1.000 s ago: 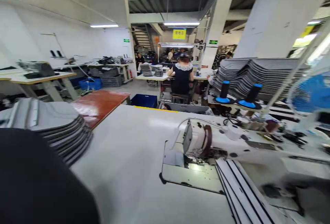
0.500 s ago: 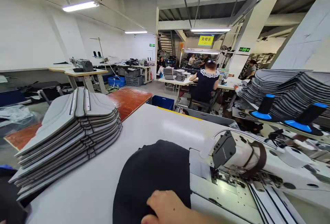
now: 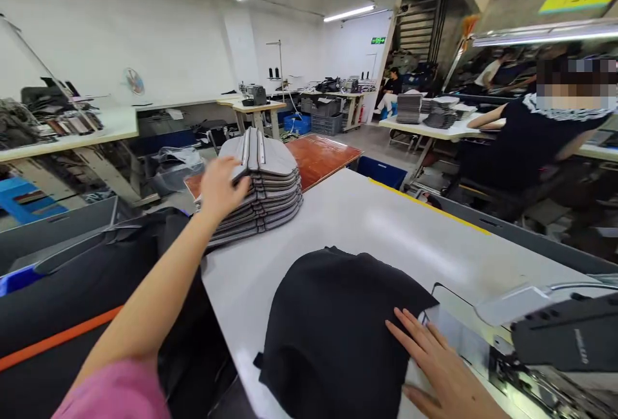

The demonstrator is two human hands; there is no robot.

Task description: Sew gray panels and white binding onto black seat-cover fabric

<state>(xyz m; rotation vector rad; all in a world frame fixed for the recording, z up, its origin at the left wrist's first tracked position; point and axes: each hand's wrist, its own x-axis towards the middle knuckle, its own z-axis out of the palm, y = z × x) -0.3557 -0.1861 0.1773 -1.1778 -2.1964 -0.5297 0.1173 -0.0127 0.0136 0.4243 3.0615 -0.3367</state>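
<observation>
My left hand (image 3: 223, 187) is stretched out over the left side of a stack of grey padded panels (image 3: 276, 156), thumb and fingers apart. It is slightly blurred, and I cannot tell whether it touches the top panel. A black fabric piece (image 3: 338, 316) with a curved edge lies on the white table (image 3: 241, 297) in front of me. My right hand (image 3: 437, 358) lies with fingers spread at the right edge of this fabric, beside the sewing machine (image 3: 555, 335). A light strip shows under its fingers.
Black material with an orange stripe (image 3: 62, 338) fills the space left of the table. A reddish-brown board (image 3: 323, 155) lies behind the stack. A grey bin (image 3: 521, 232) runs along the far table edge. A seated co-worker (image 3: 512, 136) is at the back right.
The view has turned left. My left arm has come into view, reaching to the panel stack. My right hand has flattened and now lies at the fabric's right edge.
</observation>
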